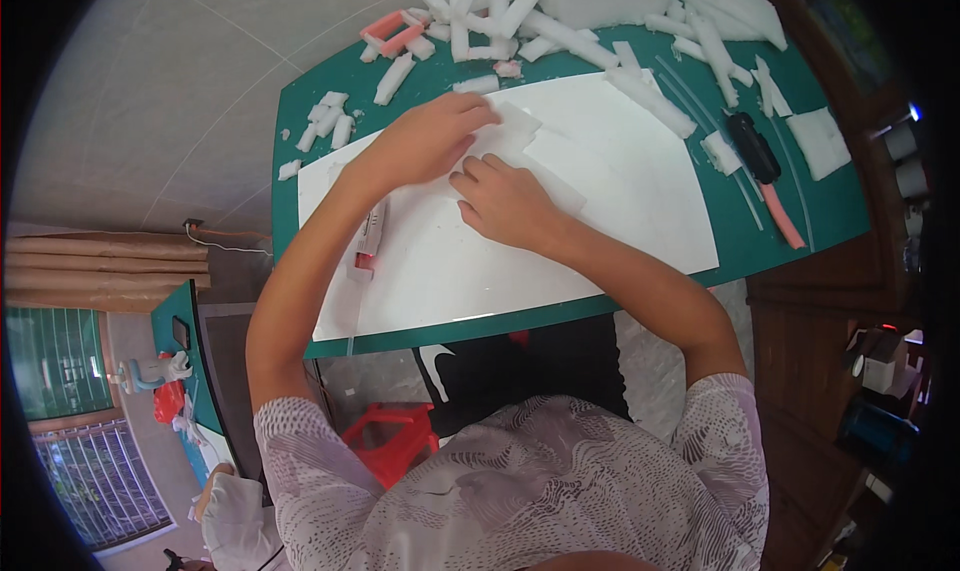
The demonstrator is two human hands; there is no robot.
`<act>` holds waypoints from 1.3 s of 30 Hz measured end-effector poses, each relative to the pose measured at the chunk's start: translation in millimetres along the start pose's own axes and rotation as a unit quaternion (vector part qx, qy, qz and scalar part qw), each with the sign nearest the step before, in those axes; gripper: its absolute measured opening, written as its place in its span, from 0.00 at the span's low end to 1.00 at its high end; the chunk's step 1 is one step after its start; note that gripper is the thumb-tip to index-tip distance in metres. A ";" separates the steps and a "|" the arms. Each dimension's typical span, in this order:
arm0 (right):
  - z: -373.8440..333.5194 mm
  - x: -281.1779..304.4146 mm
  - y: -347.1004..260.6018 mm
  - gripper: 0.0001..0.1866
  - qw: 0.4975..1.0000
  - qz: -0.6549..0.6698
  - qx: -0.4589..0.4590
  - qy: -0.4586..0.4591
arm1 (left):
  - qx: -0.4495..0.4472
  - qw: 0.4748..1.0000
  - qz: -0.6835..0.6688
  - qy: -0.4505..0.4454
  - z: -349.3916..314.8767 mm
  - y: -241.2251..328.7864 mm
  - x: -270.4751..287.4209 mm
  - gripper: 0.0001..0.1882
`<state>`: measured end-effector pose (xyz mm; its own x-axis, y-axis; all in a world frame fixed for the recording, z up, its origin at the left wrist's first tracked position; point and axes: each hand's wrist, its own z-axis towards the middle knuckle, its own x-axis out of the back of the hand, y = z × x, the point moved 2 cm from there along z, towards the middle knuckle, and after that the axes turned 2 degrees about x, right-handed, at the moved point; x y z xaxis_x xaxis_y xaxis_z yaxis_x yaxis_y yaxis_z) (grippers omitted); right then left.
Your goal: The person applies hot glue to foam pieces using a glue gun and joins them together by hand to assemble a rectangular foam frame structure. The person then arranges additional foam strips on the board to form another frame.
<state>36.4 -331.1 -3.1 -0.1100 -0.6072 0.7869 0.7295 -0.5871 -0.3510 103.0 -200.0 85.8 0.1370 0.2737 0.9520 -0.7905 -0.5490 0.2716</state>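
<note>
Both hands are over a large white board (440,281) lying on the green tabletop. My left hand (428,141) bends in from the left, its fingers curled and slightly blurred beside a thin white foam piece (516,127). Just to the right and nearer me, my right hand (508,206) has its fingers drawn in toward the left one. What either hand pinches is hidden or blends with the white board. Another flat white piece (560,179) lies by my right hand. A small white and red object (366,246) rests beside my left forearm.
White foam strips (520,11) are heaped along the far edge, with a pink foam frame (393,34) at their left. Small foam blocks (325,118) lie at left. To the right is a black and pink tool (752,149) among clear rods (795,186). A red stool (395,436) stands below.
</note>
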 end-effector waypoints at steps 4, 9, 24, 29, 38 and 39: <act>1.1 -7.4 -0.2 0.12 1.000 0.018 0.020 0.013 | -0.017 0.990 0.041 -0.132 55.8 -18.6 -25.9 0.19; 1.2 -7.3 -1.4 0.13 1.000 0.017 0.006 -0.012 | 0.036 0.972 0.052 -0.228 78.8 -22.3 -29.6 0.17; 5.6 4.3 2.2 0.11 0.994 0.087 0.056 -0.027 | 0.155 0.968 -0.179 0.081 -70.1 -22.9 35.6 0.20; 5.7 6.3 3.1 0.11 0.991 0.104 0.069 -0.044 | 0.251 0.912 -0.309 0.102 -131.5 -4.3 13.7 0.21; 6.5 5.5 1.9 0.12 0.990 0.114 0.074 -0.041 | 0.262 0.939 -0.200 0.097 -143.5 12.3 -1.2 0.18; 6.4 5.4 2.0 0.11 0.991 0.105 0.074 -0.047 | 0.260 0.943 -0.184 0.097 -142.2 11.5 -2.7 0.16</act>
<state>41.5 -332.2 3.7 0.1132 -0.6514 0.7503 0.8218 -0.3630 -0.4391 8.6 -94.8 66.3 0.1932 0.6330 0.7496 -0.3034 -0.6880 0.6592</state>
